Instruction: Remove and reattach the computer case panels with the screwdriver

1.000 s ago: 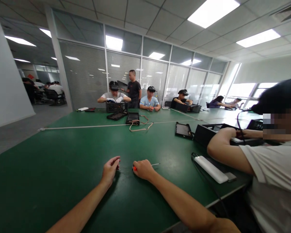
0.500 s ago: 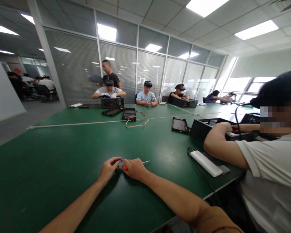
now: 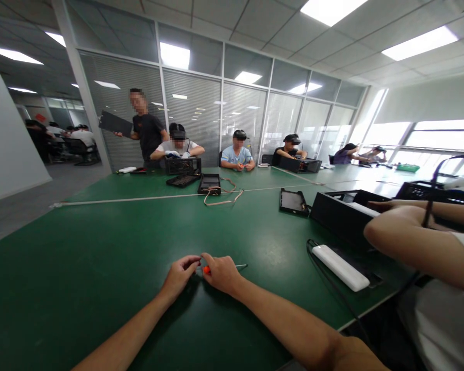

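A screwdriver with an orange handle is held in my right hand, its thin metal shaft pointing out to the right past the knuckles. Just left of it, my left hand has thumb and fingertips pinched together. Whatever sits between those left fingertips is too small to make out. The fingertips of both hands almost meet, a little above the green tabletop.
To my right lie a white power bank with a black cable and a black computer case that a co-worker's arm reaches into. Black panels and a flat tan cable lie farther back.
My view has shifted slightly. The co-worker on the right has leaned out to the right, and a standing person at the back has moved left with a dark panel. My hands keep their pose.
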`<state>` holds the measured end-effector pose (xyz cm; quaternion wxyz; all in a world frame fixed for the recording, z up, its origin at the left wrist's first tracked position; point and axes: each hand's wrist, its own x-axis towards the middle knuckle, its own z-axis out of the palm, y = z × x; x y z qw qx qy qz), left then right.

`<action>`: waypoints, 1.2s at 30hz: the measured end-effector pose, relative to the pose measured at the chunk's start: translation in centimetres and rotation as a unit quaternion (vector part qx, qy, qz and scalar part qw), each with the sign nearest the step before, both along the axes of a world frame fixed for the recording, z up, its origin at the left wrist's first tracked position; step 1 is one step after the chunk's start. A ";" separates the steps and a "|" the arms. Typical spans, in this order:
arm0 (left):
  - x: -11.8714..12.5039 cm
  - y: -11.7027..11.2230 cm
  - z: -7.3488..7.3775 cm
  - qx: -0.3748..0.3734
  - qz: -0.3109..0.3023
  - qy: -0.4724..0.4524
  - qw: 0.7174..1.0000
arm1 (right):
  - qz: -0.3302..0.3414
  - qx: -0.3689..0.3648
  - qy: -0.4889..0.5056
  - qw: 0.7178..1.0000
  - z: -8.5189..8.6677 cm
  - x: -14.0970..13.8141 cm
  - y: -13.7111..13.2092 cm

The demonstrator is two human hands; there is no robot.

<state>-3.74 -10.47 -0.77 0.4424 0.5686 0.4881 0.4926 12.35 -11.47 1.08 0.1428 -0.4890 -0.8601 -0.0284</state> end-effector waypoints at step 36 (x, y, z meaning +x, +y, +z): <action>-0.4 0.7 -1.2 0.040 -0.015 0.057 0.997 | 0.004 0.000 -0.035 0.999 -0.5 0.0 -0.1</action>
